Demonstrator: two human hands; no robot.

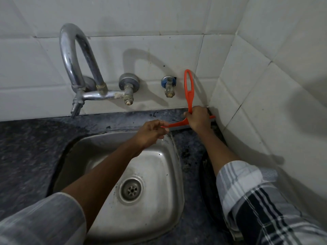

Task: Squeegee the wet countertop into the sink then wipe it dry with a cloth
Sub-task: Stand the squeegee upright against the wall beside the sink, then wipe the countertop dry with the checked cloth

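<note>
An orange squeegee (189, 89) stands with its loop handle up against the tiled back wall and its blade down on the dark speckled countertop (31, 144), behind the sink's far right corner. My right hand (198, 118) is shut around the lower handle, just above the blade. Fingers of my left hand (150, 132) pinch the blade's left tip. The steel sink (155, 175) lies below both forearms, its drain visible. No cloth is in view.
A chrome tap (77, 68) curves out from the back wall over the sink's left side. A small valve (169, 87) sticks out beside the squeegee handle. The tiled right wall (265, 103) meets the counter close to my right arm.
</note>
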